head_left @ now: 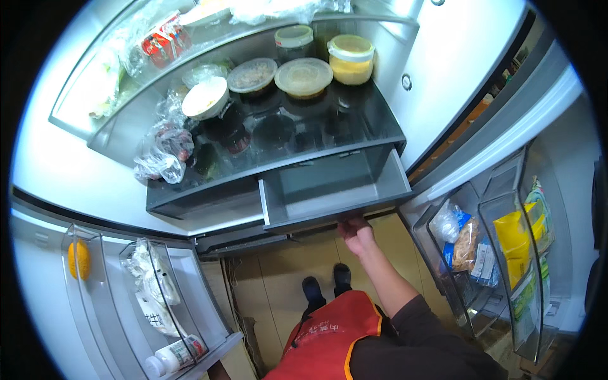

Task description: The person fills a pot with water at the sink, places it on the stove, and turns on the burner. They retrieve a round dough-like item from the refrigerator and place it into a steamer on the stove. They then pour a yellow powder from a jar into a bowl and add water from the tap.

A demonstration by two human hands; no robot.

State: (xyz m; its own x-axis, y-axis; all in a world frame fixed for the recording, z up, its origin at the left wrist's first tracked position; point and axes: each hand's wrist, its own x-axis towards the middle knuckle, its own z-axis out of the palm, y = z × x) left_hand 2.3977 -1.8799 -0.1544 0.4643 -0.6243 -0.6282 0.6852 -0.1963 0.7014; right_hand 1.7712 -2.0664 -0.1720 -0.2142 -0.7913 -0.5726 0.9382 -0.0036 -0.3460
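Red apron (329,345) fills the lower frame. Fridge drawer (329,190) stands pulled out, empty, below the glass shelf (266,136) of lidded bowls. Right hand (354,233) grips the drawer's front lip from beneath, fingers curled. Left hand unseen.

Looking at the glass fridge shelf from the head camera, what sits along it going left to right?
Crumpled clear plastic bags → white bowl → lidded round container → lidded container with yellowish food → yellow-filled tub. Below, the right hand grips the open drawer.
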